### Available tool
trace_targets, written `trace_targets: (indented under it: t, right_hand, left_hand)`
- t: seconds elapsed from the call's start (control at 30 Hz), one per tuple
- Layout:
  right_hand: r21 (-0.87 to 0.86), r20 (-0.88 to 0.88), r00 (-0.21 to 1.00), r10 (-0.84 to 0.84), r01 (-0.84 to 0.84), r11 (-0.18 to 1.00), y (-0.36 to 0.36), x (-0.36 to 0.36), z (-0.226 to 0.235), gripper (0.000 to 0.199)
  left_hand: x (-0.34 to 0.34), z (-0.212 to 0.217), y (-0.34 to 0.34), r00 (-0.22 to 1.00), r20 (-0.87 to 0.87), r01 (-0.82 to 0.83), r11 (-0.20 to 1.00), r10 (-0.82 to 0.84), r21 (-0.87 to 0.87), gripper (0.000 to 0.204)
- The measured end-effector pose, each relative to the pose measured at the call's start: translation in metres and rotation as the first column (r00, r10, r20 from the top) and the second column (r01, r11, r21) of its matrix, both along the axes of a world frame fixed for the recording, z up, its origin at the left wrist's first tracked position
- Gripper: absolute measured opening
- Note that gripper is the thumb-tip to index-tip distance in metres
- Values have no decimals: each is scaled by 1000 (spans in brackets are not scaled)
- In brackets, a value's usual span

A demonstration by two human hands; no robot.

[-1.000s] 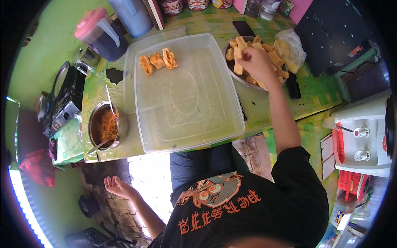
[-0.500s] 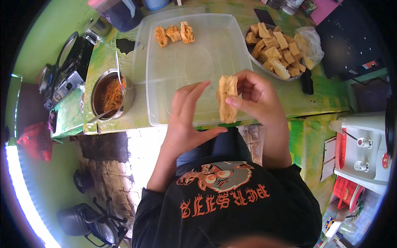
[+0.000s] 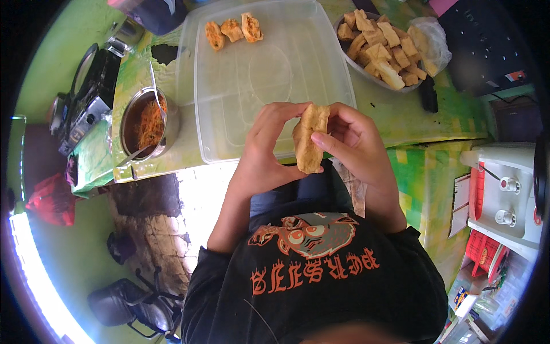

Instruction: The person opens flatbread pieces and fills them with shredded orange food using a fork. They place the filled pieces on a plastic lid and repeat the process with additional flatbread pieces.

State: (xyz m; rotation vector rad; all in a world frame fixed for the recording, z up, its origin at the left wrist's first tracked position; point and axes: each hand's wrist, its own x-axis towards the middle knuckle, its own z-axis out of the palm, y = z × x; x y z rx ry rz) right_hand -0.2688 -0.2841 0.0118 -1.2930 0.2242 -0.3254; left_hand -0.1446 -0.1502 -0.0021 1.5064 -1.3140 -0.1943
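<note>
A golden-brown piece of fried tofu [image 3: 309, 152] is held upright between my hands, over the near edge of a clear plastic tray [image 3: 229, 114]. My right hand [image 3: 364, 140] grips it from the right, thumb pressed across its front face. From the left, my left hand [image 3: 258, 152] spans it, fingertips at the upper end and thumb at the lower end. Three stuffed tofu pieces [image 3: 232, 30] lie in a row at the tray's far left. Several plain fried tofu pieces [image 3: 381, 49] fill a bowl [image 3: 366, 74] at the far right.
Left of the tray stands a metal pot [image 3: 172, 129] of shredded orange filling [image 3: 152, 123], with two utensils in it. A clear plastic bag [image 3: 438, 49] lies beside the bowl. A stove [image 3: 89, 117] is at the left, a water dispenser [image 3: 510, 200] at the right.
My left hand has closed in from the left and now touches both ends of the tofu. The tofu has tilted slightly in my right hand. The view has shifted a little.
</note>
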Motion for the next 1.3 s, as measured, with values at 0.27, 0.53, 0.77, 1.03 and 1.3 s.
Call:
trace_targets:
  t: [0.27,0.53,0.77,1.03,1.3]
  right_hand:
    - [-200,-58,998,-12,0,980,-3,-6,-2,22]
    - [67,-103,984,147,-141,988,-7,-12,7,24]
    - [46,-63,994,91,-88,995,-5,-10,-5,22]
    - [-92,-107,993,45,-55,994,-7,-10,-4,22]
    - [-258,-155,985,-80,38,966,-1,-6,-9,24]
  left_hand:
    - [3,-10,3,998,-55,34,998,-37,-45,70]
    - [2,-17,0,996,-88,-48,986,34,-160,65]
    - [-1,-14,-3,999,24,-30,989,34,-145,63]
    - [-6,-9,-6,996,-85,-3,995,-5,-102,66]
    - [-6,-16,-8,998,-56,35,996,-39,-81,67]
